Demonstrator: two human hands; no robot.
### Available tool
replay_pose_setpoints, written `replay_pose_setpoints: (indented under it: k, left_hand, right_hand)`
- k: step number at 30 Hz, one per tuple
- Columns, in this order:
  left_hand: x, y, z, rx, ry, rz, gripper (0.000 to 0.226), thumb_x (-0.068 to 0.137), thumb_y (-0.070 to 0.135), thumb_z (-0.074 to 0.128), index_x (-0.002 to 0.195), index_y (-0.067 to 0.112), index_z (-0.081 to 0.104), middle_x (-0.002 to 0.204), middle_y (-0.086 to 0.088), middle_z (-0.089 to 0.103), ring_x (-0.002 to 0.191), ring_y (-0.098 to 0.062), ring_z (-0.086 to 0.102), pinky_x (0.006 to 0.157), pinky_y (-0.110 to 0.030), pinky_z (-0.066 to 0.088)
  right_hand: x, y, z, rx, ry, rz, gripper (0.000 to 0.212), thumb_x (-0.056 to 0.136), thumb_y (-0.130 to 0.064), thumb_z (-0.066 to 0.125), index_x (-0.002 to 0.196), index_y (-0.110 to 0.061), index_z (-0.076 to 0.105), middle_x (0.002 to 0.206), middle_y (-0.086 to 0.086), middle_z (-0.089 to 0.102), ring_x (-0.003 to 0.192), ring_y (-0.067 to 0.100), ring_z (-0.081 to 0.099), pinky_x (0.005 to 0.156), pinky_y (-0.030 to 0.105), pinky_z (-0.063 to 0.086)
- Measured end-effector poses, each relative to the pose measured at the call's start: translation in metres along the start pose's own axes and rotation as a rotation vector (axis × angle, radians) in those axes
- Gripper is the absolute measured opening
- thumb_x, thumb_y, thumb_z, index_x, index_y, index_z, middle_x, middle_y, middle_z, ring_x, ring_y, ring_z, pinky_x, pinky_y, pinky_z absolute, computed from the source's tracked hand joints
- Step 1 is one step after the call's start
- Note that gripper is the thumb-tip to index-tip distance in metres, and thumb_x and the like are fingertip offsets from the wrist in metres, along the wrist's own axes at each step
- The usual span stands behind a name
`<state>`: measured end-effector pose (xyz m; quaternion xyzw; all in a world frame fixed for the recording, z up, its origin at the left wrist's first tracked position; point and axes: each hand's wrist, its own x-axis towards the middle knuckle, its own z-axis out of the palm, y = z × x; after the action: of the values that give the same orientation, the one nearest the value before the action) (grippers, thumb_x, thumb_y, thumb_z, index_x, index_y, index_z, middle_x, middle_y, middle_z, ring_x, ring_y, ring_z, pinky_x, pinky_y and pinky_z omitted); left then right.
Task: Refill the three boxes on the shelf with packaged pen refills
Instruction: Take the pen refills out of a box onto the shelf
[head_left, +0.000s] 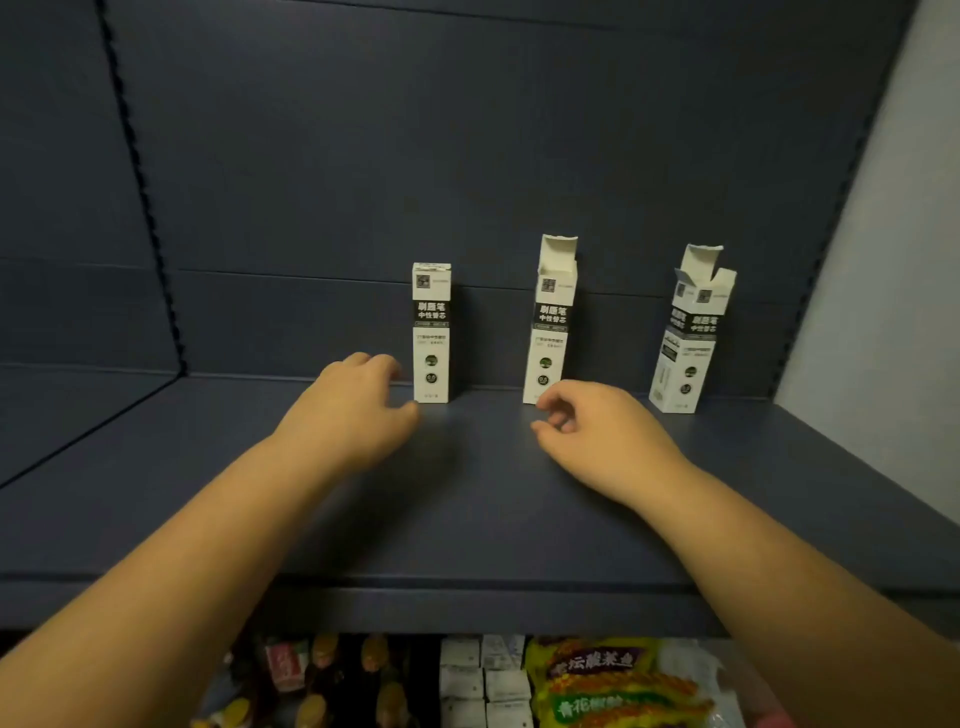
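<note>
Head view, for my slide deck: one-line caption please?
Both hands reach toward three refill boxes on a shelf.

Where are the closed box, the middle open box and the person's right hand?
closed box (431, 332): head view, on its front label.
middle open box (550, 332): head view, on its front face.
right hand (597, 431): head view, on the back of the hand.

Both forearms bare up to frame edge, no sleeves in view. Left hand (358, 410) & right hand (602, 436): bare, no gloves, rings, watch or bands seen at wrists.
</note>
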<state>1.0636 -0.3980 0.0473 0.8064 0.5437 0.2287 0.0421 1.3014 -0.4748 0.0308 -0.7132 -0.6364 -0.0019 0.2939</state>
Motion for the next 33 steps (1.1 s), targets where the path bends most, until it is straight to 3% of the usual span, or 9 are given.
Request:
replay_pose_setpoints:
  k: [6, 14, 18, 25, 33]
  left_hand:
    - [-0.076, 0.006, -0.02, 0.092, 0.121, -0.062, 0.058, 0.096, 0.051, 0.049, 0.147, 0.025, 0.04, 0.149, 0.003, 0.043, 0.136, -0.02, 0.041, 0.106, -0.038, 0.042]
    - [-0.147, -0.002, -0.045, 0.232, 0.151, -0.301, 0.055, 0.095, 0.056, 0.048, 0.141, 0.026, 0.044, 0.139, 0.006, 0.049, 0.129, -0.016, 0.045, 0.103, -0.033, 0.043]
    - [-0.184, -0.005, -0.062, 0.329, 0.184, -0.424, 0.06, 0.094, 0.058, 0.048, 0.146, 0.029, 0.039, 0.144, 0.007, 0.046, 0.133, -0.017, 0.042, 0.106, -0.034, 0.041]
    - [-0.271, -0.032, -0.088, 0.454, 0.22, -0.659, 0.061, 0.094, 0.057, 0.048, 0.147, 0.029, 0.038, 0.144, 0.007, 0.046, 0.134, -0.018, 0.041, 0.106, -0.035, 0.039]
    - [-0.373, -0.115, -0.139, 0.496, 0.309, -0.909, 0.062, 0.092, 0.059, 0.052, 0.146, 0.031, 0.041, 0.146, 0.005, 0.048, 0.133, -0.02, 0.046, 0.106, -0.039, 0.044]
  right_hand:
    - [-0.012, -0.014, -0.006, -0.014, -0.024, -0.149, 0.023, 0.09, -0.04, 0.066, 0.112, -0.031, 0.067, 0.097, -0.014, 0.064, 0.086, 0.006, 0.06, 0.081, 0.032, 0.053]
    - [-0.04, -0.042, 0.004, 0.067, -0.069, -0.419, 0.034, 0.094, -0.044, 0.061, 0.127, -0.032, 0.061, 0.123, -0.014, 0.061, 0.114, 0.01, 0.058, 0.09, 0.03, 0.05]
    - [-0.045, -0.067, 0.017, 0.136, -0.097, -0.558, 0.036, 0.095, -0.046, 0.058, 0.129, -0.035, 0.058, 0.125, -0.017, 0.059, 0.116, 0.009, 0.055, 0.085, 0.026, 0.045]
    - [-0.068, -0.146, 0.064, 0.285, -0.227, -0.729, 0.031, 0.094, -0.046, 0.061, 0.123, -0.033, 0.061, 0.117, -0.014, 0.06, 0.11, 0.013, 0.057, 0.084, 0.033, 0.051]
    - [-0.119, -0.284, 0.118, 0.321, -0.352, -0.927, 0.033, 0.094, -0.046, 0.061, 0.124, -0.032, 0.061, 0.115, -0.012, 0.06, 0.105, 0.012, 0.058, 0.077, 0.028, 0.046]
